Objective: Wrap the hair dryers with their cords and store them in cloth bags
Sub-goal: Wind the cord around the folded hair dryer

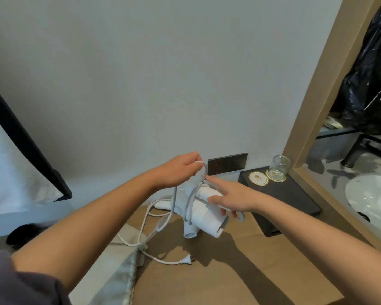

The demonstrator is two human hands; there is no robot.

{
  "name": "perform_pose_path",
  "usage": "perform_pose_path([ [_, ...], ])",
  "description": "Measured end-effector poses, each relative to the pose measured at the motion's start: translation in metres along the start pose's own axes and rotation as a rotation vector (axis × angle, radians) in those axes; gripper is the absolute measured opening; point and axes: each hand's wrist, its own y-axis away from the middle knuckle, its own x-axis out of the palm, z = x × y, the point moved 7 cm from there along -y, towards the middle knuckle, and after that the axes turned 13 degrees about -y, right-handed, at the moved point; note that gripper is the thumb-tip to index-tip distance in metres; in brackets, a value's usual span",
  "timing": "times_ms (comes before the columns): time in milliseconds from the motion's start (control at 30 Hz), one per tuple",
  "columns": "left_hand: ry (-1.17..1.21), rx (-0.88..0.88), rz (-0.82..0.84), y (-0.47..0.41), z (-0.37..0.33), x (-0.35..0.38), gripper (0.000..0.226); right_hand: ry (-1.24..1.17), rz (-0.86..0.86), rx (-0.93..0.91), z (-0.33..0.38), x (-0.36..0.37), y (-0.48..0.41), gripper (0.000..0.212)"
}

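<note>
Winding is under way: a white plastic hair dryer is held above the brown wooden counter, near the wall. The right hand is wrapped over the barrel, thumb and lower fingers closed on it, index finger pointing out straight toward the left. The left hand is raised beside it, its fingers pinched on a loop of the pale grey rubber cord, which is carried over the dryer's body. Below, the slack is seen trailing in loose curves to the counter, ending in a white two-pin plug lying flat.

Risks, as judged: the long slack may snag on itself or drag the plug off the counter edge if the loop is pulled fast. Turns laid loosely could slip off the smooth barrel once the pinch is released. A wide swing of the cord to the right might reach the clear drinking glass, set upside down on the black tray.

Count: two hair dryers, one in hand and a second white one partly hidden behind it, lying on the counter. One grey cloth drawstring bag is seen at lower left; a second cannot be told apart. One glass, two round coasters, two dark wall sockets.
</note>
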Motion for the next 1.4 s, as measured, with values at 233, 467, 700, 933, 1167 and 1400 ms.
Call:
perform_pose_path([
  [233,-0.164,0.123,0.085,0.033,-0.005,0.014,0.025,-0.324,-0.239,-0.035,-0.022,-0.022,0.011,0.052],
  [467,-0.159,0.122,-0.016,0.045,0.021,0.042,0.033,-0.806,-0.367,-0.047,-0.049,-0.023,0.015,0.049],
  [700,0.398,-0.218,0.138,0.049,0.050,0.058,0.050,-1.178,-0.233,-0.176,-0.052,-0.020,0.025,0.049],
  [933,0.500,-0.297,0.116,0.044,0.042,0.059,0.057,-1.636,-0.035,-0.142,-0.047,0.004,0.033,0.044],
  [1167,0.626,-0.215,-0.107,0.049,0.022,0.041,0.038,-1.523,0.126,-0.029,-0.035,0.008,0.036,0.040],
  [1400,0.579,-0.350,-0.168,0.042,0.036,0.050,0.042,-0.463,-0.124,0.022,-0.023,-0.011,0.038,0.034],
])
